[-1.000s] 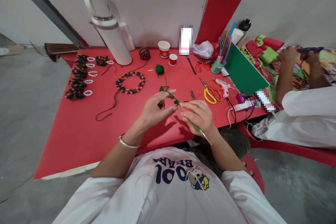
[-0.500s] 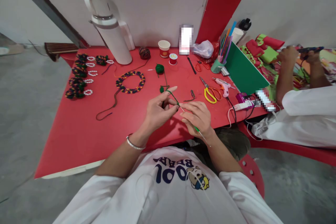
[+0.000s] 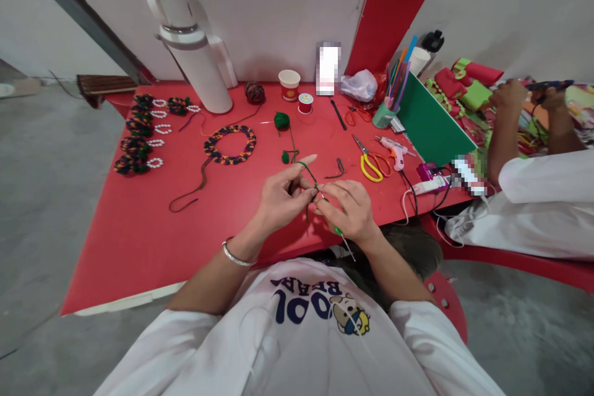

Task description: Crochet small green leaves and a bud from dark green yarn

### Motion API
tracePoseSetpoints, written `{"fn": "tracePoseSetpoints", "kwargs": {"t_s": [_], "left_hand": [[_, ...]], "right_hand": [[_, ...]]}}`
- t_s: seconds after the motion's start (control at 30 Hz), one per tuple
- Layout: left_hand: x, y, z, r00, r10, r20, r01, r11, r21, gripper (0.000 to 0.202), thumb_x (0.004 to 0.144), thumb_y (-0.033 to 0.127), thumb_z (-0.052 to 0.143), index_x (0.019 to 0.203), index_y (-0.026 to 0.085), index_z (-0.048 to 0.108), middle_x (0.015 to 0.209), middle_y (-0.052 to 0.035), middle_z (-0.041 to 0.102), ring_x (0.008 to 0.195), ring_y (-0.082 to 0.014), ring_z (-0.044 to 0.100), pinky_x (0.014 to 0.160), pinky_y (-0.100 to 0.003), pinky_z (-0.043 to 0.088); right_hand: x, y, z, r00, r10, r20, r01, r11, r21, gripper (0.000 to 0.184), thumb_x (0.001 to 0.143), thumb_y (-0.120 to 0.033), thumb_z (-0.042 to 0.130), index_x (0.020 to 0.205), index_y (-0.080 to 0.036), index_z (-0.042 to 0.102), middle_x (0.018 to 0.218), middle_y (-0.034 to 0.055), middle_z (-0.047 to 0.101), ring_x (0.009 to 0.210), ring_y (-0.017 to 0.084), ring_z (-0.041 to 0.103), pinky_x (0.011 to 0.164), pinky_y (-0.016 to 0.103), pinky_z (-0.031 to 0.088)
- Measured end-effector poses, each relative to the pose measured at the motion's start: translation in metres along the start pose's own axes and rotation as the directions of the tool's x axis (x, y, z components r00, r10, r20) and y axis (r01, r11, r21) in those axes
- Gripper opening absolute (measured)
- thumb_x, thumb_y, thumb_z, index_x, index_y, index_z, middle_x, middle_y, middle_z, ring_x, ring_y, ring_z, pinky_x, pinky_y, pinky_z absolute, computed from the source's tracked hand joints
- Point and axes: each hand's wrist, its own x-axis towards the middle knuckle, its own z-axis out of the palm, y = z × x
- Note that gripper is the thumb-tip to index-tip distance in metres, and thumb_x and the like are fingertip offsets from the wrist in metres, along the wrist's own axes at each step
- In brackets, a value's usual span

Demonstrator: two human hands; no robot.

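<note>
My right hand (image 3: 349, 207) is closed around a crochet hook (image 3: 338, 231) with a green grip, its metal end sticking out below the palm. Facing it, my left hand (image 3: 288, 195) pinches dark green yarn (image 3: 310, 171), which runs over the raised index finger to the hook tip. A short green tail hangs below the fingertips. The small stitched part between the hands is mostly hidden by fingers. Beyond them, a green yarn ball (image 3: 281, 120) lies on the red table (image 3: 223, 216), with a smaller green clump (image 3: 286, 157) nearer my left hand.
A multicoloured crocheted ring (image 3: 230, 145) lies left, past it several crocheted pieces (image 3: 134, 136) with bead loops. A white flask (image 3: 199, 68), paper cup (image 3: 289, 85) and thread spool (image 3: 305, 103) stand behind. Yellow-handled pliers (image 3: 371, 167) and a glue gun (image 3: 394, 150) lie right, near another person's arms (image 3: 505, 130).
My right hand has shifted slightly left and tilted the hook more steeply. A green yarn tail now shows below the fingertips. My left hand stays nearly in place.
</note>
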Motion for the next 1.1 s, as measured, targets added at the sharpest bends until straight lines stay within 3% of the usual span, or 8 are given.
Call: {"fn": "tracePoseSetpoints", "kwargs": {"t_s": [0.17,0.27,0.37,0.47,0.7,0.87,1.0,1.1], "left_hand": [[0.001,0.001,0.0,0.996,-0.058,0.074,0.071,0.98,-0.185,0.09,0.075,0.03,0.084,0.157,0.013,0.051,0.067,0.0029,0.067,0.058,-0.0115,0.06,0.057,-0.023,0.043],[0.001,-0.002,-0.003,1.0,-0.008,-0.009,0.008,1.0,-0.016,0.078,0.075,0.024,0.082,0.15,0.013,0.06,0.068,0.0034,0.065,0.053,-0.0078,0.047,0.052,-0.022,0.035],[0.001,-0.004,-0.005,0.998,0.058,-0.038,-0.051,0.985,0.162,0.064,0.078,0.019,0.075,0.141,0.014,0.068,0.068,0.0035,0.064,0.052,-0.0071,0.038,0.051,-0.023,0.03],[0.001,-0.003,-0.008,0.999,0.047,0.022,-0.05,0.982,0.183,0.063,0.079,0.02,0.073,0.141,0.014,0.069,0.068,0.0032,0.063,0.053,-0.0079,0.038,0.052,-0.023,0.03],[0.004,0.002,-0.014,0.995,0.023,0.093,-0.039,0.983,0.178,0.065,0.078,0.021,0.072,0.143,0.013,0.068,0.067,0.0035,0.061,0.054,-0.0088,0.038,0.054,-0.024,0.031],[0.003,0.006,-0.017,0.984,0.007,0.177,-0.029,0.992,0.125,0.065,0.082,0.024,0.07,0.145,0.011,0.066,0.068,0.0027,0.06,0.059,-0.0107,0.046,0.06,-0.026,0.036],[0.001,0.013,-0.017,0.977,0.018,0.214,-0.034,0.997,0.07,0.059,0.082,0.021,0.07,0.14,0.012,0.07,0.07,0.002,0.06,0.062,-0.0113,0.049,0.062,-0.026,0.039],[0.001,0.016,-0.018,0.974,0.039,0.224,-0.049,0.998,0.039,0.054,0.081,0.02,0.071,0.135,0.013,0.072,0.07,0.0016,0.061,0.063,-0.0112,0.05,0.062,-0.025,0.04]], "right_hand": [[-0.004,0.003,0.01,0.995,-0.024,-0.094,0.019,0.998,-0.053,0.022,0.096,-0.03,0.072,0.117,-0.035,0.072,0.121,0.0065,0.079,0.111,0.023,0.07,0.093,0.042,0.056],[0.002,0.005,0.008,0.997,-0.033,-0.076,0.031,0.999,-0.029,0.022,0.096,-0.027,0.071,0.117,-0.032,0.073,0.119,0.0074,0.079,0.111,0.024,0.069,0.093,0.042,0.056],[0.008,0.007,0.0,0.999,-0.003,0.034,0.003,1.0,0.0,0.02,0.097,-0.026,0.069,0.116,-0.031,0.074,0.12,0.0083,0.079,0.112,0.025,0.069,0.093,0.044,0.055],[0.011,0.006,-0.01,0.992,0.032,0.123,-0.043,0.995,0.093,0.019,0.098,-0.026,0.066,0.114,-0.029,0.075,0.121,0.009,0.08,0.111,0.026,0.07,0.094,0.046,0.056],[0.019,0.003,-0.03,0.979,0.128,0.161,-0.178,0.919,0.351,0.014,0.102,-0.024,0.06,0.105,-0.027,0.074,0.117,0.0084,0.084,0.108,0.022,0.078,0.098,0.045,0.06],[0.022,0.006,-0.037,0.953,0.258,0.162,-0.304,0.771,0.56,0.013,0.102,-0.026,0.064,0.103,-0.024,0.077,0.107,0.008,0.085,0.102,0.02,0.08,0.095,0.041,0.062],[0.016,0.013,-0.033,0.879,0.402,0.257,-0.453,0.536,0.713,0.016,0.102,-0.034,0.066,0.101,-0.024,0.078,0.105,0.0075,0.085,0.102,0.021,0.081,0.095,0.039,0.065],[0.01,0.016,-0.024,0.827,0.481,0.292,-0.498,0.382,0.778,0.019,0.1,-0.04,0.068,0.099,-0.023,0.078,0.102,0.0062,0.086,0.101,0.021,0.082,0.096,0.04,0.065]]}}
